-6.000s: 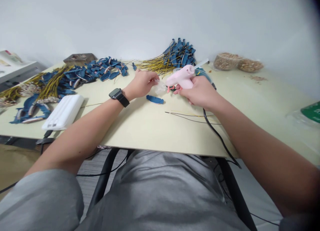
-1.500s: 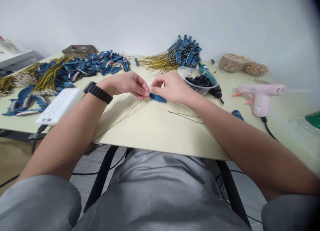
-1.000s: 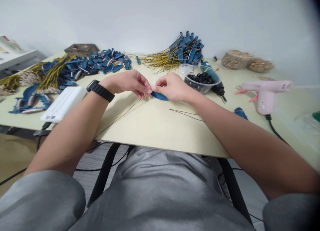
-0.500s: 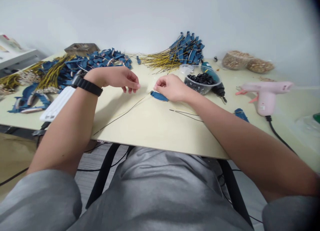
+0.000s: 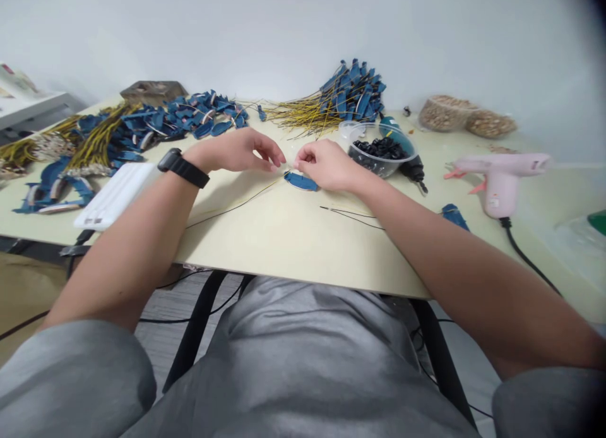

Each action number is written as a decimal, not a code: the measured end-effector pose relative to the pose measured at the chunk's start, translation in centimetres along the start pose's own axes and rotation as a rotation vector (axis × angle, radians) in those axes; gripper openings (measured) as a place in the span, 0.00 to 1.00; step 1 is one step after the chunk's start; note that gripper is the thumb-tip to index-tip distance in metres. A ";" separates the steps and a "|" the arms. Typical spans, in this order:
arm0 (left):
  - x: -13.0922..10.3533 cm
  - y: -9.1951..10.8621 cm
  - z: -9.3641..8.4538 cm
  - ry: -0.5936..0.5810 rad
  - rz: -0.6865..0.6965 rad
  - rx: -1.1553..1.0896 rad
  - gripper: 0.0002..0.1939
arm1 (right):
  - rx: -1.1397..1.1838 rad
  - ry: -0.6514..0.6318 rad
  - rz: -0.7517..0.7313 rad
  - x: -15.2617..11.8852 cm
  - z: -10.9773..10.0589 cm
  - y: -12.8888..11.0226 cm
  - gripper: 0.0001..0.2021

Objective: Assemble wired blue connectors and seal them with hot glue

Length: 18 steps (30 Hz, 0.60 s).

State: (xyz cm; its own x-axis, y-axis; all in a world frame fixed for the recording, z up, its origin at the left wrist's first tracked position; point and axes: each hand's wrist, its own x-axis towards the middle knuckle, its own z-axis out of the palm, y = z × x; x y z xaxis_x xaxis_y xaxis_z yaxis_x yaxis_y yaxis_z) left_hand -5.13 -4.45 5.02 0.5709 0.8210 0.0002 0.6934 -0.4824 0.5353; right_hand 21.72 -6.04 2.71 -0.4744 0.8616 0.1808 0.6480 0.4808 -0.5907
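Note:
My right hand (image 5: 326,165) is closed in a pinch just above a small curved blue piece (image 5: 301,182) with a pale edge. Whatever sits between its fingertips is too small to make out. Close to the left end of that piece is my left hand (image 5: 249,151), its thumb and forefinger curved and slightly apart, with nothing visible between them. A thin dark and yellow wire (image 5: 231,208) runs from the blue piece's left end down to the left, passing under my left forearm. A second pair of thin wires (image 5: 353,216) lies below my right wrist, leading toward another blue piece (image 5: 455,217).
Blue pieces (image 5: 203,113) are heaped at the left, beside a white power bank (image 5: 116,195). Wired blue pieces (image 5: 353,91) form a bundle at the back. A clear tub (image 5: 383,163) of black bits, a teal-and-black tool (image 5: 415,171) and a pink glue gun (image 5: 502,182) stand right.
My left hand has moved right, toward the blue piece and my right fingertips. My right hand stays nearly in place over the piece.

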 end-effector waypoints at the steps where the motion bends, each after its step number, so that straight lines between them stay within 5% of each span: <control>1: 0.2 0.3 0.5 -0.023 -0.003 0.001 0.23 | -0.006 0.000 -0.006 0.1 0.1 0.1 0.11; 18: 1.1 0.6 2.8 0.075 0.012 -0.056 0.18 | -0.028 -0.029 0.024 0.1 0.5 0.2 0.11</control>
State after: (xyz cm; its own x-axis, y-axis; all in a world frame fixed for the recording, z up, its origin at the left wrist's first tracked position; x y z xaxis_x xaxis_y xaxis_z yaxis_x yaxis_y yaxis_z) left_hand -2.89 -4.68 2.94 0.5433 0.8367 0.0694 0.6594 -0.4764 0.5815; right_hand 21.50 -5.99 2.24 -0.4753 0.8681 0.1431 0.6756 0.4643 -0.5727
